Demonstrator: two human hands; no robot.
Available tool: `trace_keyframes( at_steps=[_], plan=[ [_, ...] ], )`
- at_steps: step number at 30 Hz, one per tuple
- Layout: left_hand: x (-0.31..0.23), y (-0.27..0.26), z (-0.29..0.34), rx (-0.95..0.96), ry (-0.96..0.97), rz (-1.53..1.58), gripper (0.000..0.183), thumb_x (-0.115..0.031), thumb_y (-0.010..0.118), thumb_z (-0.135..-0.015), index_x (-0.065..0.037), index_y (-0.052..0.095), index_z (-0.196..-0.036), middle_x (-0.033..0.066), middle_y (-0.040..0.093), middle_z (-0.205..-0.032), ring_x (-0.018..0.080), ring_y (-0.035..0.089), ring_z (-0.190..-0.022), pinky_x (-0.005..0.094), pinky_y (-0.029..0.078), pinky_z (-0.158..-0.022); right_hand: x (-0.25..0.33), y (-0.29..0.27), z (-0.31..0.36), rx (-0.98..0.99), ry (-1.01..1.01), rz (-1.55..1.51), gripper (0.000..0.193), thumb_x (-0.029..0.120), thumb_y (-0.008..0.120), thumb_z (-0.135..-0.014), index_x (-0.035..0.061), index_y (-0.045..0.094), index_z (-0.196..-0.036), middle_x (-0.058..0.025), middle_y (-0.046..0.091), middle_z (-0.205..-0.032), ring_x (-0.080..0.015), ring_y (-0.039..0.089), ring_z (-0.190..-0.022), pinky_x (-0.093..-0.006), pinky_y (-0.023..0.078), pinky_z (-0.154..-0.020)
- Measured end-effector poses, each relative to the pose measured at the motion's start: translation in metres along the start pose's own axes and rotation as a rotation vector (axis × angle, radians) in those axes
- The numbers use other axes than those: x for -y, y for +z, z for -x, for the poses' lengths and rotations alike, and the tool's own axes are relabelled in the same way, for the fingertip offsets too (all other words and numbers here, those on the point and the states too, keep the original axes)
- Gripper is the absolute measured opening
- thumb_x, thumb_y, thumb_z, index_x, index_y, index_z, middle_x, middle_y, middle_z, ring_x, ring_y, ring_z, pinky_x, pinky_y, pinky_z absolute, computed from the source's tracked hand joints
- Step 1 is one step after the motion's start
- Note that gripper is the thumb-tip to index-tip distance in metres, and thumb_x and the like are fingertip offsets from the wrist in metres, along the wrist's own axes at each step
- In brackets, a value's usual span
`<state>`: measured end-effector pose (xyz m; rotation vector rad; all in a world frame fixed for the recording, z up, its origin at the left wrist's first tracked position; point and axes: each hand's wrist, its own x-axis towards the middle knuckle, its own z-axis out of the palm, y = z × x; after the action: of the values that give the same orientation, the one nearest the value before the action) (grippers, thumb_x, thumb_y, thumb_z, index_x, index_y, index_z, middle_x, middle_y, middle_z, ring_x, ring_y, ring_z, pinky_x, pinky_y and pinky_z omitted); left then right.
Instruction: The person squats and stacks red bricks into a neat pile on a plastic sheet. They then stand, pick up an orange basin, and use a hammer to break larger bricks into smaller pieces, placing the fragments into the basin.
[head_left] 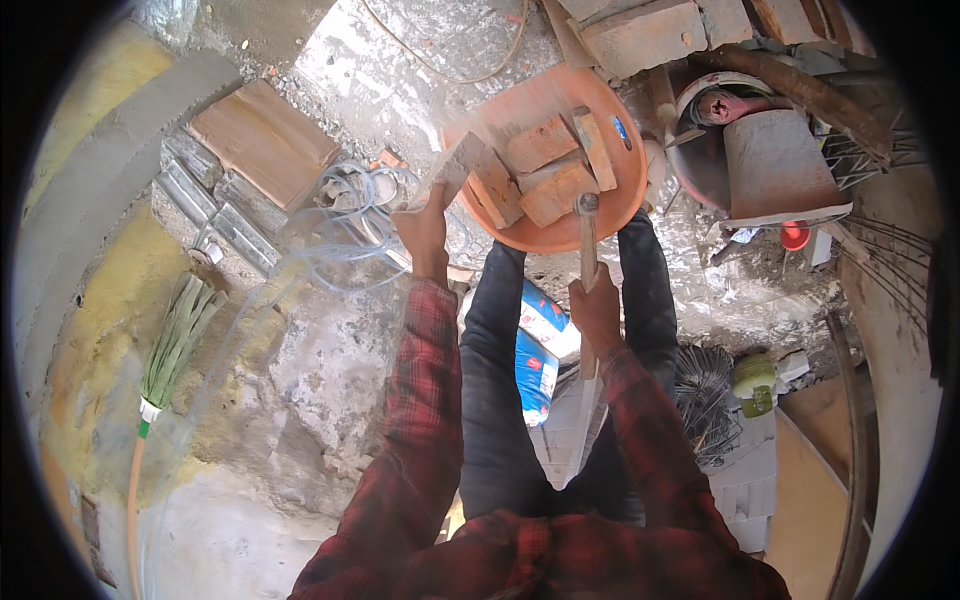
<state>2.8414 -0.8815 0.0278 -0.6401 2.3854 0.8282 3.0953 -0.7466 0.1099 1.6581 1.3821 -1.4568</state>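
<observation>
The left hand (425, 235) is curled around the lower end of a greyish brick (455, 165), which is up at the left rim of the orange pan (635, 185); the right hand (597, 305) is wrapped around the handle of a hammer (588, 248), its head over the pan's near edge, close to the loose bricks (542, 145). The brick should be heavy for its size, stiff and rough, dusty yet grippy, brittle at its corners; pinching it across its narrow sides near one end looks surest; the hammer, likely head-heavy, suits a mid-handle grip
</observation>
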Motion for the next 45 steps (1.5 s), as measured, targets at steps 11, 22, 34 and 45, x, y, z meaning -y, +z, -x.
trace_keyframes(
  at_steps=[11,22,34,45],
  plan=[
    [0.096,0.101,0.042,-0.161,-0.041,0.187,0.079,-0.034,0.080,-0.082,0.021,0.044,-0.125,0.0267,0.058,-0.117,0.0303,0.061,-0.106,0.0384,0.050,-0.092,-0.087,-0.072,0.028,-0.070,0.215,0.010,0.031,0.015,0.065,-0.089,0.0002,0.054,-0.114,-0.0060,0.058,-0.078,-0.0116,0.056,-0.055,-0.0288,0.048,-0.050],
    [0.089,0.087,-0.044,0.540,0.997,-0.981,0.118,-0.038,0.090,-0.065,-0.001,0.022,-0.155,0.0232,0.033,-0.154,0.0424,0.031,-0.144,0.0542,0.022,-0.120,-0.078,-0.092,0.031,-0.006,0.229,-0.207,0.027,0.009,0.063,-0.093,0.0016,0.052,-0.116,-0.0016,0.055,-0.076,-0.0073,0.051,-0.052,-0.0247,0.043,-0.046],
    [0.094,0.192,-0.040,0.569,1.024,-0.609,0.066,-0.011,0.076,-0.072,-0.002,0.049,-0.132,0.0202,0.049,-0.132,0.0435,0.043,-0.128,0.0540,0.036,-0.109,-0.104,-0.108,0.103,-0.087,0.249,-0.550,0.022,0.001,0.059,-0.090,0.0030,0.049,-0.110,-0.0029,0.052,-0.076,-0.0111,0.052,-0.055,-0.0295,0.047,-0.050],
    [-0.111,0.291,0.036,0.593,0.497,0.345,0.092,-0.032,0.087,-0.077,0.004,0.038,-0.147,0.0246,0.051,-0.138,0.0386,0.047,-0.132,0.0440,0.038,-0.110,-0.110,-0.098,0.095,-0.009,0.360,-0.753,0.025,0.004,0.059,-0.091,0.0032,0.048,-0.113,-0.0036,0.051,-0.077,-0.0119,0.051,-0.056,-0.0314,0.047,-0.052]
  ],
)
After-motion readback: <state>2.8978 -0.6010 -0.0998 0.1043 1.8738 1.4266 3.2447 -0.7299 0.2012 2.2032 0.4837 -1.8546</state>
